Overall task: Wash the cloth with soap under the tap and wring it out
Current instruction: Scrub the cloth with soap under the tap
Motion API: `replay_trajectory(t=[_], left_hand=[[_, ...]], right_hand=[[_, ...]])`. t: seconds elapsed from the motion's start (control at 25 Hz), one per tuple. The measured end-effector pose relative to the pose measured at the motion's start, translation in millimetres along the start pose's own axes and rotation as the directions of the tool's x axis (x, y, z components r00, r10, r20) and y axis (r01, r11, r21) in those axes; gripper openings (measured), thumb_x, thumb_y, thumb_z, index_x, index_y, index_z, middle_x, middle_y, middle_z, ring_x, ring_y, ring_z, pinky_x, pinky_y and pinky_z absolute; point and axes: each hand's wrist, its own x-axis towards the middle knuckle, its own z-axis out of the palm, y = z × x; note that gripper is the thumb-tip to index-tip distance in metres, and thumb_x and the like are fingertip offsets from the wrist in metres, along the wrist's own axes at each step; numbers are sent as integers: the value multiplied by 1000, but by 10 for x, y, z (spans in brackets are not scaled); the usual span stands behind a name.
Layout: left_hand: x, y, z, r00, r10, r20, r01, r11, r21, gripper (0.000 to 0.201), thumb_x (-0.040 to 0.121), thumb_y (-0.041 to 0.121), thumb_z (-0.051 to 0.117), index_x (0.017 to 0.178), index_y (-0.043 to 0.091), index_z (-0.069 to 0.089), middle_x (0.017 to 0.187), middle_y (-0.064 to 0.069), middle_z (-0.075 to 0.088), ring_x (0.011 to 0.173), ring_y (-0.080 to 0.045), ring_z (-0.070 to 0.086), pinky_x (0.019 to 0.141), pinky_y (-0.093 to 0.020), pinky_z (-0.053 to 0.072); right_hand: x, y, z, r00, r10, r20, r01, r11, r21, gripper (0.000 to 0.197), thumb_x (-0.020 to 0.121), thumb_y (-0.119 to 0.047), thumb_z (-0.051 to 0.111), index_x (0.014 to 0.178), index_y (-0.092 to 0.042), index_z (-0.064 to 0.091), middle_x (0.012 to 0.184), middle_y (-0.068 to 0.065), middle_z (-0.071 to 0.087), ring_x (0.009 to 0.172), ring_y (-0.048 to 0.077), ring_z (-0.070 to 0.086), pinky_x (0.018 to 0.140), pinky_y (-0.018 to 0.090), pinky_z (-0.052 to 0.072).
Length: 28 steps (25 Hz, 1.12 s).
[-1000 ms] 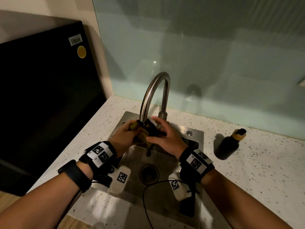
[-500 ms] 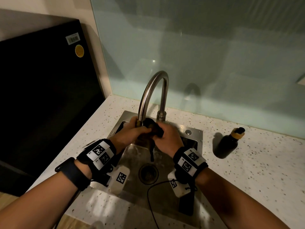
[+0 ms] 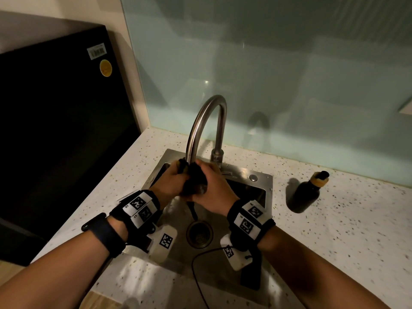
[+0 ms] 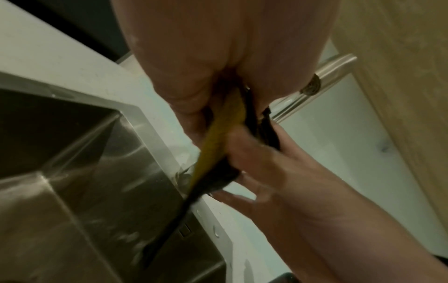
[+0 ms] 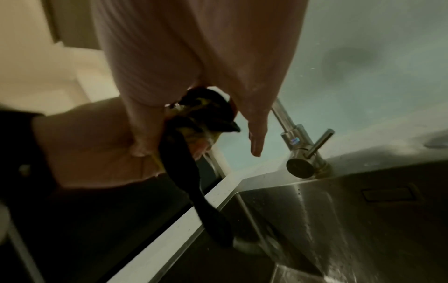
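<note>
A wet cloth [image 3: 194, 180], black with yellow, is bunched between both hands just under the spout of the curved steel tap [image 3: 206, 113], over the sink [image 3: 263, 181]. My left hand [image 3: 172, 181] grips its left part and my right hand [image 3: 215, 186] wraps its right part. A dark tail of cloth [image 3: 192, 211] hangs toward the drain. In the left wrist view the cloth [image 4: 218, 134] runs from my palm into the right hand's fingers [image 4: 252, 153]. In the right wrist view the cloth [image 5: 201, 118] sits in my palm, one digit [image 5: 257, 141] sticking out free.
A dark bottle with a tan collar [image 3: 308, 190] stands on the speckled counter right of the sink. The tap lever [image 5: 312, 149] is behind the hands. A black appliance [image 3: 55, 130] fills the left. A glass splashback rises behind. A thin cable [image 3: 198, 275] crosses the sink's front.
Both hands have closed in on the cloth and bunched it tighter under the spout. The yellow part seen a second ago is mostly covered in the head view.
</note>
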Motion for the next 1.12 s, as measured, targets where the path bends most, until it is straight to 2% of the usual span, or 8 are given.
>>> replay_trajectory(t=[0.16, 0.36, 0.52, 0.68, 0.76, 0.84, 1.0, 1.12], left_hand=[[-41, 64, -40, 990, -81, 112, 69, 992, 105, 45, 96, 5, 52, 137, 15, 36, 112, -12, 59, 82, -16, 62, 52, -19, 55], [-111, 92, -38, 985, -132, 109, 137, 990, -42, 54, 90, 38, 65, 135, 27, 39, 120, -7, 64, 103, -25, 68, 58, -30, 57], [-101, 67, 1, 1000, -5, 22, 6, 997, -74, 14, 97, 8, 55, 108, 15, 59, 108, -13, 67, 97, -28, 69, 76, -36, 62], [-70, 1, -88, 999, 42, 1, -41, 997, -72, 22, 97, 1, 50, 116, 5, 61, 111, -17, 70, 99, -30, 71, 82, -38, 61], [-86, -8, -50, 998, 62, 3, -62, 997, -56, 25, 97, 0, 49, 117, 8, 61, 110, -15, 70, 97, -23, 72, 75, -30, 61], [-103, -3, 4, 997, 42, 62, -41, 999, -20, 28, 98, 5, 50, 125, 10, 57, 113, -14, 68, 94, -20, 71, 76, -32, 60], [-139, 82, -117, 992, -66, 108, 55, 993, 104, 52, 83, 31, 62, 133, 23, 51, 120, -7, 63, 112, -26, 60, 103, -52, 45], [-195, 161, -103, 984, -14, 176, 1, 998, 69, 51, 81, 30, 72, 127, 25, 51, 118, -5, 64, 103, -24, 67, 86, -38, 58]], right_hand=[[-17, -12, -37, 996, -50, -71, 43, 994, -96, 59, 83, -8, 73, 137, -19, 51, 125, 5, 62, 117, 19, 58, 102, 27, 46], [-8, -30, -35, 986, -109, -123, 66, 949, -310, 52, 82, -5, 69, 130, -18, 53, 126, 2, 59, 116, 21, 58, 105, 36, 47], [-26, -45, -119, 1000, -20, 18, 20, 999, -45, 85, 79, -14, 77, 148, -26, 29, 145, 1, 39, 129, 19, 45, 107, 32, 41], [-47, 77, -280, 985, 167, 37, -171, 977, 131, 95, 74, -52, 75, 149, -50, 16, 157, 0, 31, 128, 24, 51, 108, 53, 41], [-51, 99, -235, 980, 168, 109, -191, 947, 257, 85, 73, -49, 75, 140, -60, 25, 151, -1, 38, 124, 28, 55, 100, 58, 48], [-33, 83, -182, 991, 118, 71, -136, 918, 373, 69, 79, -25, 75, 128, -62, 44, 141, -3, 49, 126, 28, 53, 98, 57, 50], [-27, 77, -185, 994, 85, -64, -73, 983, 169, 53, 83, -6, 72, 130, -27, 57, 114, -14, 59, 115, 14, 56, 105, 42, 47], [-48, -29, -140, 989, -1, -150, 9, 999, 47, 44, 81, -5, 75, 120, -20, 61, 104, -15, 58, 100, 4, 56, 92, 18, 50]])
